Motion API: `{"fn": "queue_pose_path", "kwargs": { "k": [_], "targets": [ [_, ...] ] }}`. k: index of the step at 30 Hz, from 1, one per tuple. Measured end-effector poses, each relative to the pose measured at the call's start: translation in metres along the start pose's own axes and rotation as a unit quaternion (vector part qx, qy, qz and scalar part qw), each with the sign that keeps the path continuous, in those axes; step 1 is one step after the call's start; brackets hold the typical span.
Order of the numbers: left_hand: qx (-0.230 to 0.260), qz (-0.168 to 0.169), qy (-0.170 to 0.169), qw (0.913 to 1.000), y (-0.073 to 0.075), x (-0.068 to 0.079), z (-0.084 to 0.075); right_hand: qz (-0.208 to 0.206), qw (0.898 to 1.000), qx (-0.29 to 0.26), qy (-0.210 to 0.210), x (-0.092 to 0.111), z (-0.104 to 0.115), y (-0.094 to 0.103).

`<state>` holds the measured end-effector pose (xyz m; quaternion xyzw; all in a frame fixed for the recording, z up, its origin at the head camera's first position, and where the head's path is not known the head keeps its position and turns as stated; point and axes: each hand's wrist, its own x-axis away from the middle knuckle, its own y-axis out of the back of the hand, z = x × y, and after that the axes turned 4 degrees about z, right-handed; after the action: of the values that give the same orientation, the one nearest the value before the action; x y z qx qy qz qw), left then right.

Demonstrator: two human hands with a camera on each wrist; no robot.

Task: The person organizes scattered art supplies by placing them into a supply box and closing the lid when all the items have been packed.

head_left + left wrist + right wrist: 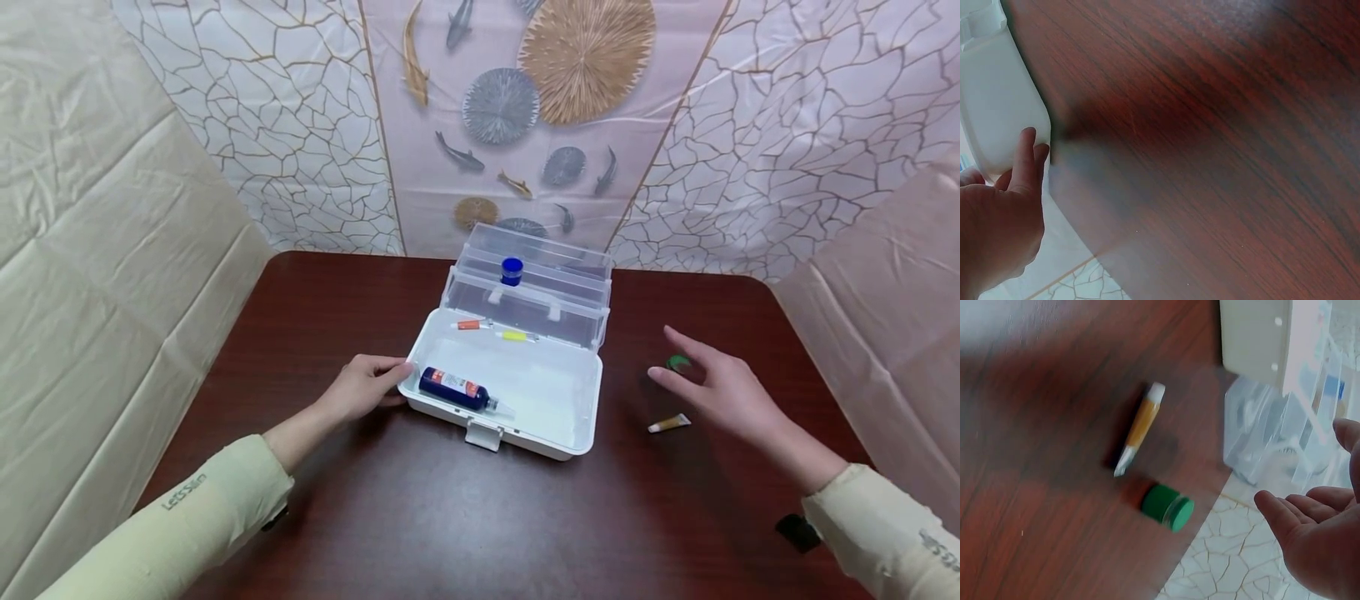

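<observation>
My left hand grips the left end of a white plastic storage box, thumb over the rim and fingers against the outer wall. Inside lie a dark blue bottle with a clear nozzle, an orange-labelled paint tube and a yellow one. To the right of the box, my right hand hovers with fingers spread, holding nothing. Near it are a green jar, partly covered by the hand in the head view, and an ochre paint tube on the table.
The box's clear tiered trays and lid are folded open at the back, and a blue jar sits in them. A latch hangs at the box's front. The dark wooden table ends at draped cloth walls.
</observation>
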<state>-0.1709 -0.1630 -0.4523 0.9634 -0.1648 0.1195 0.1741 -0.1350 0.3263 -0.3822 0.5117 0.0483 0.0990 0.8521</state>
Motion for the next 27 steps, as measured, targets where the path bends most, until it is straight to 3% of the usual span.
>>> {"fn": "queue_pose_path", "kwargs": {
  "k": [10, 27],
  "targets": [
    [0.069, 0.016, 0.031, 0.997, 0.004, -0.003, -0.001, 0.035, 0.999, 0.023, -0.032, -0.003, -0.011, 0.015],
    [0.138, 0.02, 0.086, 0.9866, 0.008, -0.004, -0.002, 0.039, 0.996, 0.063, -0.057, -0.01, -0.04, 0.033]
  ]
}}
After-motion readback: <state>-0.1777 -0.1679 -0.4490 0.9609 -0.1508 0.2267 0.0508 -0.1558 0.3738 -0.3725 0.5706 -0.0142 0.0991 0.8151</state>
